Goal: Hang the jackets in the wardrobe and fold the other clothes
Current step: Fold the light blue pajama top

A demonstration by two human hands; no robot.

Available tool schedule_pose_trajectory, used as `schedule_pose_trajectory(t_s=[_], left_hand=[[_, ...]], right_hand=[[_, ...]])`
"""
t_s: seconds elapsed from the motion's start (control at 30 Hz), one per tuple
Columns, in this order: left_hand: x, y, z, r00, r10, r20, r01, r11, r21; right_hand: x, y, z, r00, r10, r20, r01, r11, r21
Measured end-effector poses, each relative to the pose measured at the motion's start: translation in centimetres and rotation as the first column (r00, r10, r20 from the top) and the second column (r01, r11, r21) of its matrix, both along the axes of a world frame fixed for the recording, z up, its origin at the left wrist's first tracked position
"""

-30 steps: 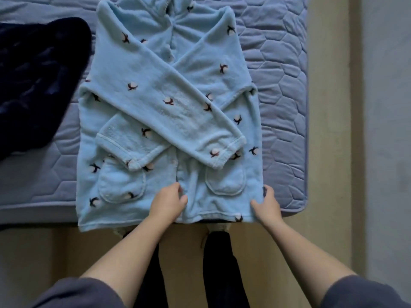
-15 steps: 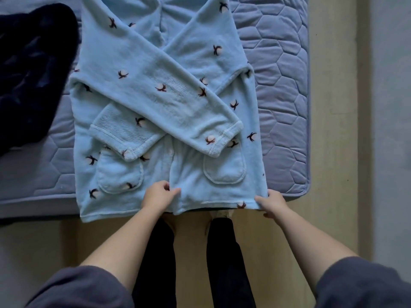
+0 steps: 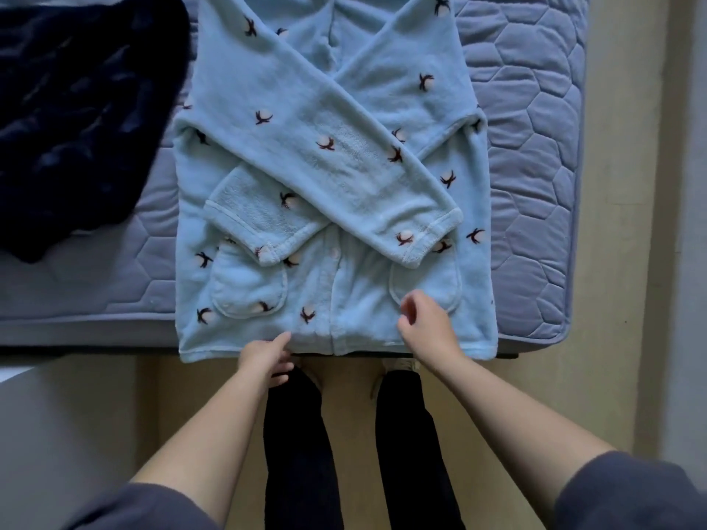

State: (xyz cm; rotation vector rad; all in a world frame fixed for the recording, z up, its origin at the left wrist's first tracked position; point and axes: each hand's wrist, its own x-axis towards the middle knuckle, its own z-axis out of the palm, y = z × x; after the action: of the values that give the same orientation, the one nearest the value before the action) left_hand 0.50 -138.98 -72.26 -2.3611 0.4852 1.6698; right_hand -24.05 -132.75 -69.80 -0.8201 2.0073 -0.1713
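Our left hand is at 6 o'clock, fingers mostly straight, one fingertip touching the bottom edge of the light blue fleece top. It holds nothing. Our right hand is over the top near 5 o'clock, beside a pocket that it partly hides. Its fingers are loosely bent with nothing between them. It is blurry, so we cannot tell if it touches the cloth. The two hands are apart.

The top's collar is cut off at 12 o'clock. The top lies flat on the purple mattress, its sleeves crossed over the front. It has little dark and pink flowers. A dark blue blanket lies at 10 o'clock.
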Motion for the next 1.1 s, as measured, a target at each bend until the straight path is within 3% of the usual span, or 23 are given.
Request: schedule_pose_trajectory(t_s=[0.1, 0.2, 0.37, 0.57, 0.73, 0.87, 0.97, 1.03, 1.1], left_hand=[[-0.3, 0.1, -0.3, 0.932, 0.347, -0.103, -0.337, 0.935, 0.108], [-0.3, 0.6, -0.4, 0.871, 0.478, -0.117, -0.453, 0.871, 0.189], [-0.3, 0.7, -0.6, 0.825, 0.546, -0.148, -0.519, 0.834, 0.186], [-0.2, 0.0, -0.5, 0.755, 0.641, -0.140, -0.604, 0.762, 0.234], [1.0, -0.2, 0.0, 0.782, 0.598, -0.173, -0.550, 0.794, 0.259], [2.0, -0.3, 1.0, 0.829, 0.514, -0.221, -0.436, 0.841, 0.319], [2.6, -0.4, 1.8, 0.861, 0.437, -0.261, -0.337, 0.873, 0.352], [3.2, -0.6, 1.8, 0.835, 0.468, -0.291, -0.355, 0.861, 0.366], [3.7, -0.8, 1.4, 0.737, 0.592, -0.325, -0.493, 0.801, 0.340]], right_hand=[[3.9, -2.7, -1.2, 0.976, 0.032, 0.217, -0.047, 0.997, 0.066], [6.6, -3.7, -2.0, 0.929, -0.142, 0.342, 0.068, 0.973, 0.220], [6.8, -3.3, -1.7, 0.842, -0.413, 0.346, 0.279, 0.884, 0.376], [7.2, -3.0, -1.9, 0.829, -0.439, 0.348, 0.241, 0.841, 0.485], [7.9, -2.5, -1.7, 0.749, -0.510, 0.422, 0.245, 0.806, 0.539], [8.9, -2.8, -1.6, 0.587, -0.605, 0.538, 0.352, 0.789, 0.504], [9.5, -3.9, -1.4, 0.562, -0.622, 0.545, 0.456, 0.783, 0.423], [9.5, -4.6, -1.3, 0.569, -0.613, 0.548, 0.494, 0.788, 0.367], [9.1, -4.6, -1.3, 0.566, -0.638, 0.522, 0.550, 0.764, 0.338]])
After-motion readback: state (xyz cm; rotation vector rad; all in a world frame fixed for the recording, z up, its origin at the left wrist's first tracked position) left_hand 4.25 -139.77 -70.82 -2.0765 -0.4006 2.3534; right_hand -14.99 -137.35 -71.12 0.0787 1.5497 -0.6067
